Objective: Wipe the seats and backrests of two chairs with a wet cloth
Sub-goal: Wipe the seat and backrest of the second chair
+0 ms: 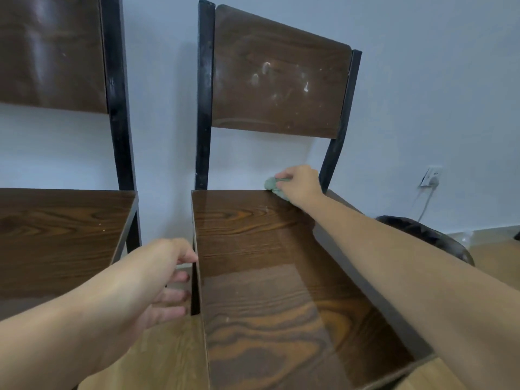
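Two dark wood chairs with black metal frames stand side by side against a pale wall. On the right chair's seat [253, 243], my right hand [301, 182] presses a bunched green cloth [273, 187] at the far right corner, near the rear post. Part of the seat looks wet and glossy. Its backrest [278, 77] carries whitish smudges. My left hand [166, 277] curls over the left edge of that seat, fingers in the gap between the chairs. The left chair's seat [56, 235] and backrest [50, 52] lie at the left.
A dark round object [427, 235] sits on the floor right of the chair. A wall socket with a white plug and cable [430, 178] is low on the wall at the right. Light wooden floor [163, 358] shows below.
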Available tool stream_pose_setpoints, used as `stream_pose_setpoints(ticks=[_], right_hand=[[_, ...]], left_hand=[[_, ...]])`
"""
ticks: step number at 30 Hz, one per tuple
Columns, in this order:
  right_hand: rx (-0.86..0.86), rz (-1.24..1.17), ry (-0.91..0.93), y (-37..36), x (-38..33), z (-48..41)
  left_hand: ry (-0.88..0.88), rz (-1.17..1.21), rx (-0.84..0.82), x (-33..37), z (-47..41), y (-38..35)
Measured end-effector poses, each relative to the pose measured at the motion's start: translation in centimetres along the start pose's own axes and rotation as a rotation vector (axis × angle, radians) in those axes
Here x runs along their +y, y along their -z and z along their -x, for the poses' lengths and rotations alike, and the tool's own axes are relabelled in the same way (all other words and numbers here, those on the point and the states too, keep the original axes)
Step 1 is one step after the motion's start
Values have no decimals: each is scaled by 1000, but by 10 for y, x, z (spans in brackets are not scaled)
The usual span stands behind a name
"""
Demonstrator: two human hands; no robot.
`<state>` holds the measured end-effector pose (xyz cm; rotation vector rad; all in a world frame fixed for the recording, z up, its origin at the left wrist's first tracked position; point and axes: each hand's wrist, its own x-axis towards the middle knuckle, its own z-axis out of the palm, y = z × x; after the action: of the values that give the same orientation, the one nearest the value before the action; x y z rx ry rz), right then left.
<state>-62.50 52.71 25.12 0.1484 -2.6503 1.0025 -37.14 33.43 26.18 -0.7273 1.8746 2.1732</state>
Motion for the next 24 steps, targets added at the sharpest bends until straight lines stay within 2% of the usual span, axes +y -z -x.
stream_pose_setpoints(ticks=[3,9,14,20,24], right_hand=[[-100,-12,80,-8,-15,11],[-255,-59,99,19,-17,48],[-274,-98,127,36,-18,92],[-400,-96,203,52,-50,173],[-580,-181,191,80,-70,248]], left_hand=[[5,0,-3,1,1,0],[-6,-1,26,-2,1,7],[-18,-18,28,-4,7,16],[-58,-39,61,-5,16,21],[-56,-42,62,-9,20,26]])
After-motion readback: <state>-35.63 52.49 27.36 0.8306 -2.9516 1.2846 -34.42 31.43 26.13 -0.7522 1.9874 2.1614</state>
